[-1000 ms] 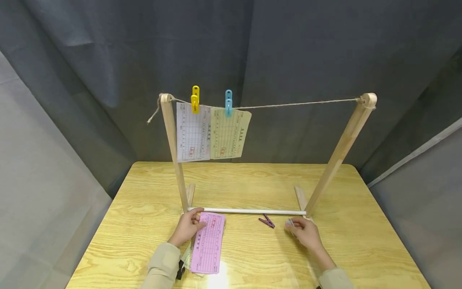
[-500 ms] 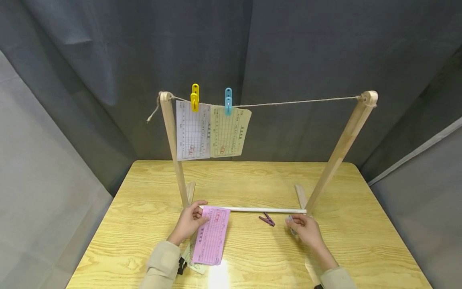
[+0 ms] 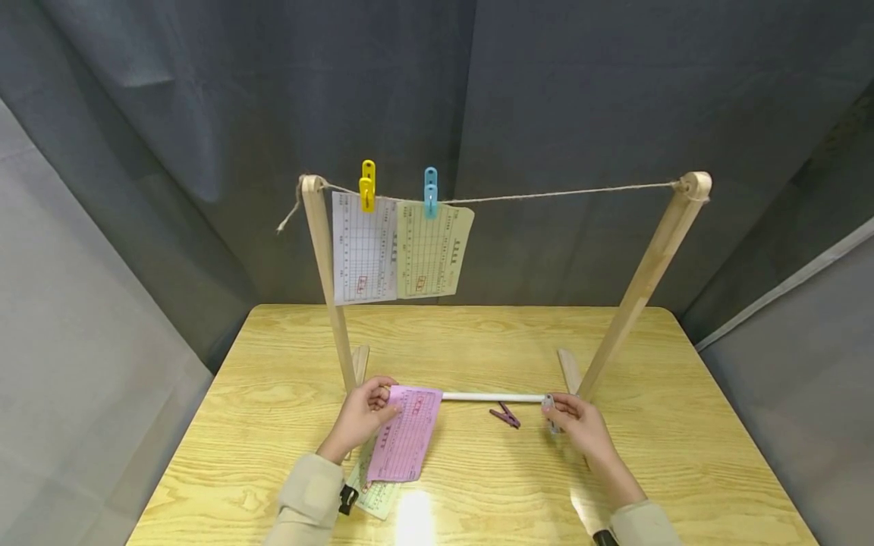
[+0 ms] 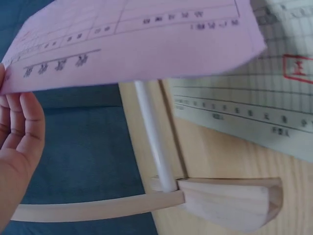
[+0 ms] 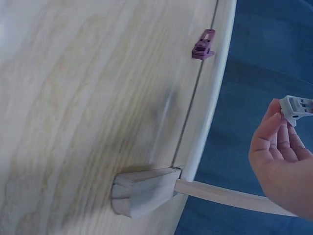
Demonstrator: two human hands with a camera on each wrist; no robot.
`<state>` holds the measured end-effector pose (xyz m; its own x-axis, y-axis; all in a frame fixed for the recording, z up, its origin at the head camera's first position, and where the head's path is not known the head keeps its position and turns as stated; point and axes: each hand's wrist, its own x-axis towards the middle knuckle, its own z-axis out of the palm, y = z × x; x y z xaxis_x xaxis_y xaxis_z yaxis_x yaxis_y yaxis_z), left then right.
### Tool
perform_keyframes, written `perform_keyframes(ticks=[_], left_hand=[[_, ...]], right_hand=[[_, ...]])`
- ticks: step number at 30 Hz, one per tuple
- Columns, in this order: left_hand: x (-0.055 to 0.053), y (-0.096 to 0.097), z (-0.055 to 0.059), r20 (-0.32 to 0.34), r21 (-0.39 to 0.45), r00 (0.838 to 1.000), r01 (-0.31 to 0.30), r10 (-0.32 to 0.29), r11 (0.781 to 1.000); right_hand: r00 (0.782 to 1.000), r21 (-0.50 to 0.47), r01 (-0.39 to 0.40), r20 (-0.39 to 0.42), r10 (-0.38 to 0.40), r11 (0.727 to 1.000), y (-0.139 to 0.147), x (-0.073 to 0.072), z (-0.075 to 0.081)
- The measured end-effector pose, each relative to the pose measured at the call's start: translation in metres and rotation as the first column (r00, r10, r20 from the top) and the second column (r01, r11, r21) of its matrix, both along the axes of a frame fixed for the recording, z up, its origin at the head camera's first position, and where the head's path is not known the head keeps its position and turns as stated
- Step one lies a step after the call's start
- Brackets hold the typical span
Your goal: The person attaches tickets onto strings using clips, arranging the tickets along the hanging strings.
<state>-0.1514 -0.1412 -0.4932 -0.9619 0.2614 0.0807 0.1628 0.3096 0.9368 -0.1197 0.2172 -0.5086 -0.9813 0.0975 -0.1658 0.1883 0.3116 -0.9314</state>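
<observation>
My left hand point(image 3: 365, 413) pinches a pink printed slip point(image 3: 407, 436) near its upper left corner. In the left wrist view the slip hangs in the air, and a pale green slip point(image 4: 244, 105) with a red stamp lies on the table below. A grey clothespin point(image 5: 297, 106) is between the thumb and fingers of my right hand point(image 3: 579, 423), right of the pink slip. On a string point(image 3: 553, 195) above, a yellow clothespin point(image 3: 367, 186) holds a white slip point(image 3: 364, 250), and a blue clothespin point(image 3: 431, 194) holds a yellowish slip point(image 3: 432, 254).
The string runs between a left wooden post point(image 3: 324, 258) and a right wooden post point(image 3: 645, 284). A white rod point(image 3: 478, 396) joins them low down, behind my hands. A purple clothespin point(image 3: 506, 415) lies on the table point(image 3: 478, 485) in front of the rod.
My left hand has raised the pink slip and shifted it slightly right, showing more of the green slip beneath. My right hand has risen a little with the grey clothespin.
</observation>
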Motion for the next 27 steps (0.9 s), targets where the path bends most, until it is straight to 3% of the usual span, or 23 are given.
perform_keyframes(ticks=[4,8,15,22,27], left_hand=[[-0.002,0.001,0.0,-0.022,0.0,1.0,0.007,-0.007,1.0],[0.0,0.004,0.007,-0.055,-0.016,0.998,0.008,-0.009,1.0],[0.014,0.01,0.047,-0.141,-0.027,0.988,0.061,-0.065,0.998],[0.015,0.013,0.059,-0.179,-0.055,0.982,0.051,-0.061,0.997],[0.018,0.016,0.069,-0.212,-0.028,0.976,0.049,-0.054,0.998]], right_hand=[[1.0,-0.051,0.002,0.008,-0.002,0.999,0.0,-0.001,0.004],[1.0,-0.07,0.0,0.002,0.0,0.998,0.0,-0.002,0.007],[0.999,-0.077,0.0,-0.036,-0.003,0.997,-0.004,-0.004,0.019],[0.989,-0.05,-0.078,-0.131,0.071,0.996,-0.004,-0.005,0.04],[0.966,-0.064,-0.136,-0.229,0.118,0.989,-0.006,-0.004,0.057]])
